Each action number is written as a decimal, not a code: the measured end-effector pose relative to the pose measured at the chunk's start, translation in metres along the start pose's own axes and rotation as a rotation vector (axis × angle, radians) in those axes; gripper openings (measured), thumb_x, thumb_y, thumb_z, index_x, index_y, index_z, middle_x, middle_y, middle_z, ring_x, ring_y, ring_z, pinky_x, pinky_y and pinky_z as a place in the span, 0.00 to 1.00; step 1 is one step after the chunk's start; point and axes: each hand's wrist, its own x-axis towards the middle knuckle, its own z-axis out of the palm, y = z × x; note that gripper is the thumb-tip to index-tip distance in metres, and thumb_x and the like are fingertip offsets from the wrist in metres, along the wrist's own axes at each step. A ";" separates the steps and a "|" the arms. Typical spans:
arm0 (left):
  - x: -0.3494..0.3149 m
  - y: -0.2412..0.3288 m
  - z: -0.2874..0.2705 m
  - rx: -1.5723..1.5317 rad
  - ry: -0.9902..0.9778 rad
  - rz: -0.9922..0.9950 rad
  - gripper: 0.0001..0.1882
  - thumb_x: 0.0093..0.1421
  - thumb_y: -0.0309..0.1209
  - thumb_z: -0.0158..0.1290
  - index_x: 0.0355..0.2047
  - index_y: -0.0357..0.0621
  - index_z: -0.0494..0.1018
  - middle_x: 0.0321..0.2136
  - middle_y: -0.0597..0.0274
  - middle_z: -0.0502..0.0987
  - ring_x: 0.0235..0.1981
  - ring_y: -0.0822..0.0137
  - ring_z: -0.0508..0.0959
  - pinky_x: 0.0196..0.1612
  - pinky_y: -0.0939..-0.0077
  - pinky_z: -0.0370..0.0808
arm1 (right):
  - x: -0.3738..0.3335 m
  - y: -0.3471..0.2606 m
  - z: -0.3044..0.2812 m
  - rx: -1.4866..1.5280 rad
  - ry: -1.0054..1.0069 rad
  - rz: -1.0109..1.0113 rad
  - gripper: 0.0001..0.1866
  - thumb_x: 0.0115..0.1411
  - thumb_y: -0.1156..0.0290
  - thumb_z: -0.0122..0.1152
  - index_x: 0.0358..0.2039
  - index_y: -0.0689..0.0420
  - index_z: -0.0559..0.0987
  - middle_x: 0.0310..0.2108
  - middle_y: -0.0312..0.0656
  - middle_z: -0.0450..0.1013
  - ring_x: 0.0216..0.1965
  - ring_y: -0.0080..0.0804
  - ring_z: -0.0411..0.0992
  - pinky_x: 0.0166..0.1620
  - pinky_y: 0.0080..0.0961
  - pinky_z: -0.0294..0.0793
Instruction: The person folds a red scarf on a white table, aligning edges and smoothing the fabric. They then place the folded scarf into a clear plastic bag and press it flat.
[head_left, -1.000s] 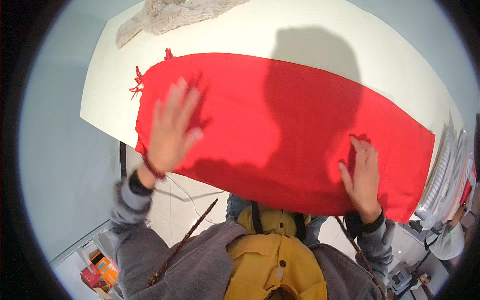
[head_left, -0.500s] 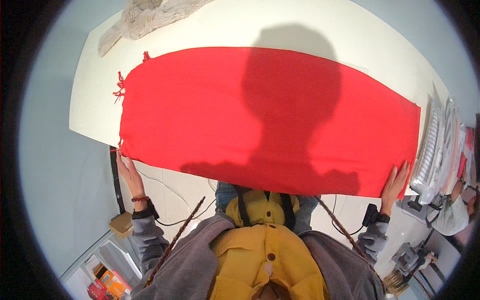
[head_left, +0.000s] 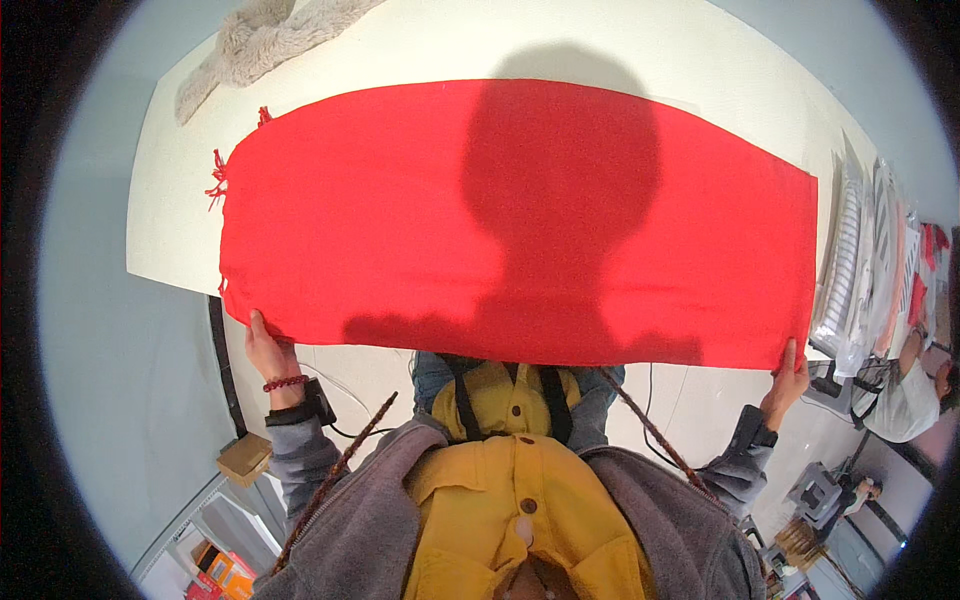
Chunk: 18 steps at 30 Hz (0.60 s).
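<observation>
A red scarf [head_left: 370,220] with tassels at its left end lies spread lengthwise over the pale table. My left hand [head_left: 268,352] grips its near left corner, thumb on top and the other fingers hidden under the cloth. At the near right corner, my right hand [head_left: 788,378] holds the edge the same way, thumb upward. The near edge runs between both hands along the table's front. A dark shadow falls across the middle of the cloth.
A fluffy beige fabric piece [head_left: 255,50] lies at the table's far left. Flat items in clear bags [head_left: 850,260] stand stacked at the right end. Beyond them is a person in white [head_left: 905,400]. A cardboard box [head_left: 244,458] sits low on the left, and cables run across the floor.
Both hands have gone from lying with extended fingers on the scarf's near corners to gripping them, thumbs on top. The whole view has shifted slightly.
</observation>
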 end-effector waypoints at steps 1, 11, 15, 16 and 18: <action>0.000 0.002 -0.004 -0.011 0.019 0.018 0.17 0.71 0.39 0.50 0.52 0.40 0.71 0.42 0.60 0.79 0.35 0.68 0.79 0.32 0.70 0.78 | 0.000 -0.002 0.002 0.115 0.049 0.013 0.14 0.65 0.57 0.65 0.31 0.54 0.79 0.23 0.28 0.73 0.21 0.14 0.65 0.23 0.16 0.60; -0.014 0.006 0.004 -0.471 -0.439 -0.297 0.24 0.69 0.51 0.48 0.59 0.54 0.69 0.61 0.66 0.69 0.63 0.59 0.68 0.62 0.54 0.66 | -0.008 0.013 0.005 -0.095 0.133 0.105 0.14 0.64 0.58 0.66 0.34 0.57 0.80 0.24 0.31 0.74 0.22 0.17 0.67 0.25 0.17 0.65; -0.026 0.032 0.022 -0.026 -0.310 -0.144 0.31 0.66 0.45 0.56 0.62 0.40 0.65 0.58 0.57 0.73 0.56 0.58 0.76 0.56 0.58 0.75 | 0.000 0.013 0.000 -0.130 0.046 -0.142 0.18 0.64 0.58 0.65 0.42 0.62 0.81 0.34 0.37 0.79 0.31 0.24 0.74 0.35 0.21 0.72; -0.025 0.035 0.022 -0.059 -0.301 -0.134 0.29 0.64 0.40 0.59 0.59 0.34 0.66 0.55 0.53 0.75 0.51 0.58 0.79 0.53 0.61 0.78 | 0.003 0.012 0.001 -0.085 0.043 -0.144 0.19 0.64 0.59 0.65 0.45 0.62 0.80 0.38 0.39 0.79 0.34 0.26 0.75 0.37 0.23 0.74; -0.019 0.034 0.019 -0.066 -0.222 -0.164 0.28 0.64 0.38 0.58 0.59 0.35 0.67 0.54 0.53 0.76 0.52 0.58 0.78 0.54 0.60 0.77 | 0.005 0.007 0.005 0.155 0.038 -0.048 0.20 0.65 0.60 0.63 0.50 0.63 0.78 0.44 0.41 0.79 0.41 0.30 0.77 0.43 0.26 0.76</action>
